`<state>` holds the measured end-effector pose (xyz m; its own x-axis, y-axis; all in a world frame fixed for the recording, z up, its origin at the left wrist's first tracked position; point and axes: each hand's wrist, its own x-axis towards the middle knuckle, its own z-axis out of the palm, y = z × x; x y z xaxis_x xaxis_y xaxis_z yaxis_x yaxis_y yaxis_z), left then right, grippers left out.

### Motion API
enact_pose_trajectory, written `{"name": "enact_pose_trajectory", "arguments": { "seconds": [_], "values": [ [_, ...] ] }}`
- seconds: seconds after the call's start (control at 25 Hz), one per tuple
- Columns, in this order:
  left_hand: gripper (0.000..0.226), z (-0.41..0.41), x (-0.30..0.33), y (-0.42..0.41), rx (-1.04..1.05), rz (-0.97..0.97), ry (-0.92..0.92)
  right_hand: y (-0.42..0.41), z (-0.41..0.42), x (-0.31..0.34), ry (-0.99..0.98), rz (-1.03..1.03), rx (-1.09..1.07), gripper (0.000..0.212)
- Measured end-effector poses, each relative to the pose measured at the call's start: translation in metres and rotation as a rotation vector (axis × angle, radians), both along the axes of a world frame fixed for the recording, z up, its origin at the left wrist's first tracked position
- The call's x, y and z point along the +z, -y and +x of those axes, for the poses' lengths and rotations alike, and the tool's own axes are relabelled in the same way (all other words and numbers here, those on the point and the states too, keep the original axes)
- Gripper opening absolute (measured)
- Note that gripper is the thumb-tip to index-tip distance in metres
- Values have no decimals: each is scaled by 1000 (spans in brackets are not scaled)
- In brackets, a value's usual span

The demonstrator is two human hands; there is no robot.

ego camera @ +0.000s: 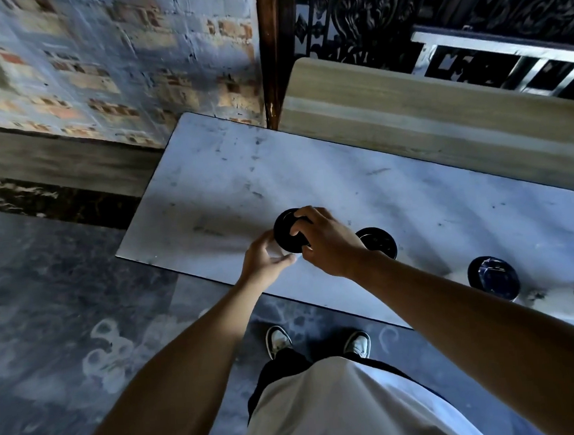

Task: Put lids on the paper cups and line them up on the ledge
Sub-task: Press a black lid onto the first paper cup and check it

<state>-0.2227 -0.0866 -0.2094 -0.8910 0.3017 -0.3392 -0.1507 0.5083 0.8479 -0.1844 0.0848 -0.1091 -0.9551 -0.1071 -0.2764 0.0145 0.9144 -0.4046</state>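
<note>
At the ledge's (309, 167) near edge, the left hand (265, 262) wraps the paper cup (283, 252) below while the right hand's (328, 241) curled fingers press its black lid (288, 231). Push off-centre and the cup could tip floorward. Beyond, three lidded cups (377, 243) sit in line, rims dark and glossy.
</note>
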Motion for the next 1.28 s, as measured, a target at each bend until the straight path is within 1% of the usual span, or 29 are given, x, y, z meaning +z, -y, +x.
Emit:
{"name": "enact_pose_trajectory", "arguments": {
  "seconds": [0.12, 0.28, 0.4, 0.52, 0.64, 0.72, 0.8, 0.88, 0.96, 1.12, 1.2, 1.28],
  "values": [
    [53, 3, -3, 3, -5, 44, 29, -2, -3, 0, -9, -35, 2, 35],
    [67, -1, -1, -9, -32, 49, 122, -3, -4, 0, -11, -49, 35, 35],
    [68, -6, -1, -15, -26, 111, 158, -3, -7, 1, -11, -55, -2, 34],
    [67, -3, 8, -6, 13, 185, 181, -7, -11, 7, -38, -129, -18, 35],
    [73, 0, 28, 2, 31, 233, 156, -13, -19, 18, -71, -263, -90, 37],
    [70, 1, 45, 4, 7, 235, 134, -17, -23, 28, -69, -357, -183, 34],
    [60, 4, 62, 2, -7, 221, 126, -22, -25, 34, -66, -455, -265, 29],
    [48, 10, 77, -5, 25, 277, 149, -26, -26, 40, -80, -555, -341, 24],
    [38, 15, 90, -14, 75, 370, 226, -31, -26, 46, -86, -668, -417, 27],
    [45, 23, 108, -28, 70, 487, 452, -42, -24, 51, -5, -754, -538, 34],
    [40, 29, 113, -31, 27, 538, 488, -50, -22, 52, 22, -809, -589, 37],
    [39, 36, 114, -33, -55, 563, 494, -58, -20, 56, 51, -841, -591, 40]
  ]
}}
